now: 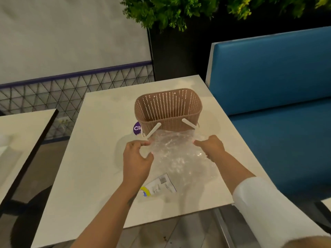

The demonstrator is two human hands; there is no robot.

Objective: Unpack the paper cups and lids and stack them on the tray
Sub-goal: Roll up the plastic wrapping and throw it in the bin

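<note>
A crumpled clear plastic bag (179, 156) with a white, yellow and blue printed label (159, 187) lies on the white table (100, 158). My left hand (137, 158) pinches the bag's left upper edge. My right hand (210, 146) grips its right upper edge. Between the two hands the bag is stretched. Just beyond it stands a tan perforated plastic basket (168, 110) with two white handles hanging over its near side. I see no cups or lids; what the bag holds I cannot tell.
A purple round sticker (137, 128) shows at the basket's left foot. A blue padded bench (272, 108) runs along the table's right side. A second white table (19, 140) stands to the left, with a gap between. A dark planter with green plants (179, 13) is behind.
</note>
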